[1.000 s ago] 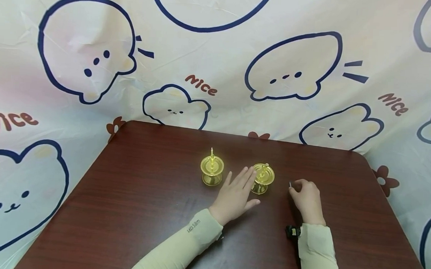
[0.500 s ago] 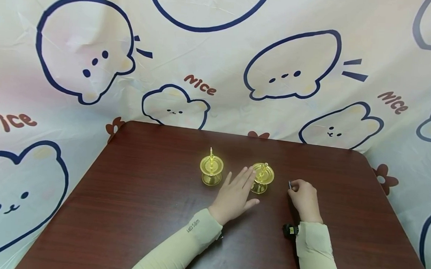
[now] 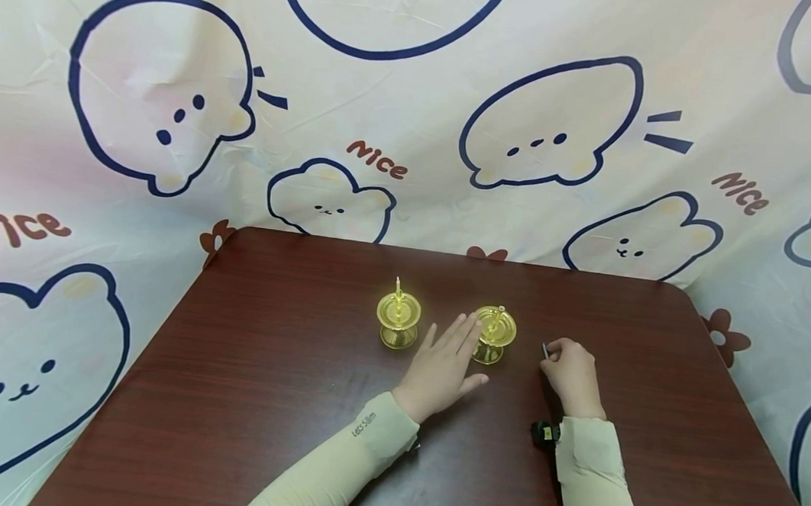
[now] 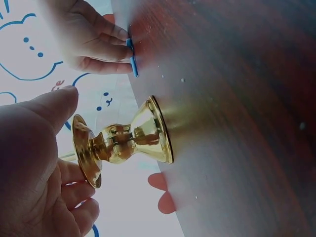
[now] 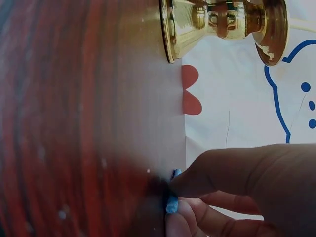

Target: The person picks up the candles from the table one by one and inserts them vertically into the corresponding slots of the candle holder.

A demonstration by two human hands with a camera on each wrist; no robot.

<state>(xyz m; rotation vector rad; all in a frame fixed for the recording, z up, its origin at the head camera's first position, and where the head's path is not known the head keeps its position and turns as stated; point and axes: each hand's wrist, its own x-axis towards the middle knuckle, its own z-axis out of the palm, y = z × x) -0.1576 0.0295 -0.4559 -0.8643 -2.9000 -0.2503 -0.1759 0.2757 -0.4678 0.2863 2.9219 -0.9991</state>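
Two gold candlesticks with dished tops stand upright on the table. The left candlestick [image 3: 398, 321] has a thin pale stick rising from its dish. At the right candlestick [image 3: 498, 330], my left hand [image 3: 441, 368] lies with straight, spread fingers, its fingertips at the dish rim. The left wrist view shows that candlestick's waisted stem [image 4: 118, 143] and the fingers close behind its dish. To the right, my right hand [image 3: 573, 375] pinches a short, thin blue stick [image 4: 132, 58] between thumb and fingers, close to the tabletop. In the right wrist view the fingertips partly hide the blue stick [image 5: 172, 203].
A dark reddish-brown wooden table [image 3: 269, 368] bears everything. Small pale specks [image 4: 182, 80] dot its surface. Behind it hangs a pale curtain [image 3: 427, 109] printed with cartoon animals and lettering. A small black device [image 3: 543, 434] sits at the right wrist.
My right hand has shifted slightly left with the blue stick. My left hand and both candlesticks look the same as before.
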